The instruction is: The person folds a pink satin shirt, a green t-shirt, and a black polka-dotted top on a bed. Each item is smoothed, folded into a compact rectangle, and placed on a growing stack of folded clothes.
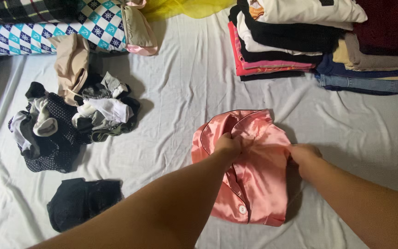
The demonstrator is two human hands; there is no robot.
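A pink satin shirt (254,180) with dark piping and white buttons lies partly folded on the white bedsheet (180,92). My left hand (228,146) pinches the fabric near its collar at the upper middle. At the shirt's right edge, my right hand (304,156) grips the cloth, fingers closed on it. Both forearms reach in from the bottom of the view.
A heap of small black, white and grey garments (70,122) lies at the left, with a black item (81,203) below it. Folded clothes stacks (282,41) sit at the top right. A patterned pillow (65,27) is at the top left.
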